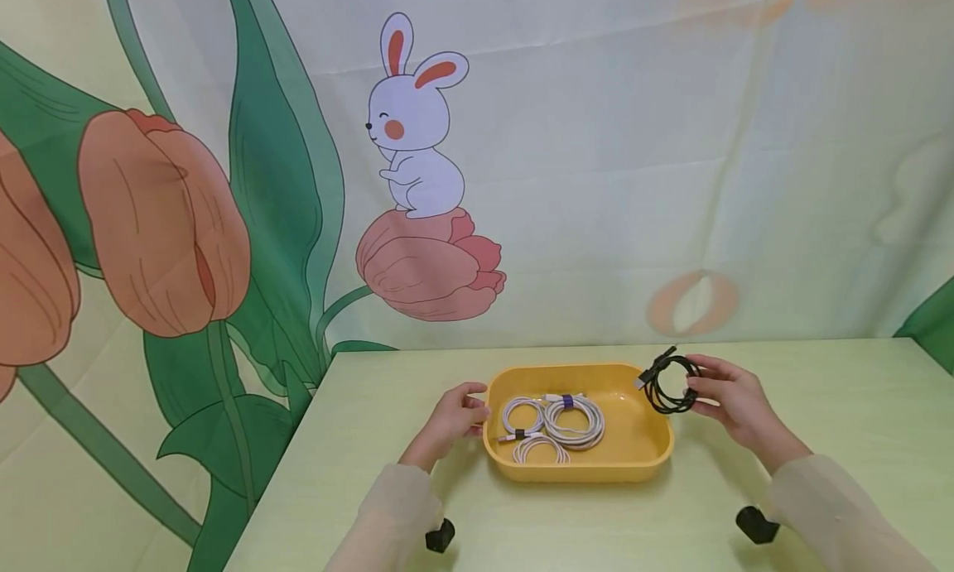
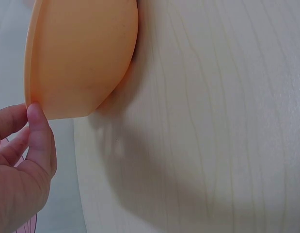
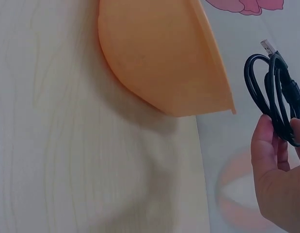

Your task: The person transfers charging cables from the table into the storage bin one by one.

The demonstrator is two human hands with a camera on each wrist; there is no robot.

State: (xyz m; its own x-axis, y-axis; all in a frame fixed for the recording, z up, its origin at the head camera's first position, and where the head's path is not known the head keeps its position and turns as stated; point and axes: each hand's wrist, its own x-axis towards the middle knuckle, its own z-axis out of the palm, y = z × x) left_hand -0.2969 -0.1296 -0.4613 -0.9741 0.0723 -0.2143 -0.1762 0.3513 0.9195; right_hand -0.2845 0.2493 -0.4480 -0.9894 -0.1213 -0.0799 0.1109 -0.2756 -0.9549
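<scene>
A coiled black USB cable (image 1: 669, 383) is pinched between the fingers and thumb of my right hand (image 1: 734, 398), raised over the right end of a yellow plastic tray (image 1: 581, 473). In the right wrist view the cable (image 3: 273, 92) shows its metal USB plug pointing up, apart from the tray (image 3: 159, 53). My left hand (image 1: 450, 416) is at the tray's left end; the left wrist view shows its thumb and a finger pinching the rim (image 2: 31, 63). Inside the tray lie a larger white coiled cable (image 1: 596, 423) with a purple tie and two smaller white coils (image 1: 524, 403), (image 1: 540, 441).
The tray stands on a pale wood-grain table (image 1: 596, 531). Behind the table hangs a cloth backdrop (image 1: 581, 158) printed with tulips and a rabbit. Small black devices (image 1: 440, 536), (image 1: 757, 525) sit at both wrists.
</scene>
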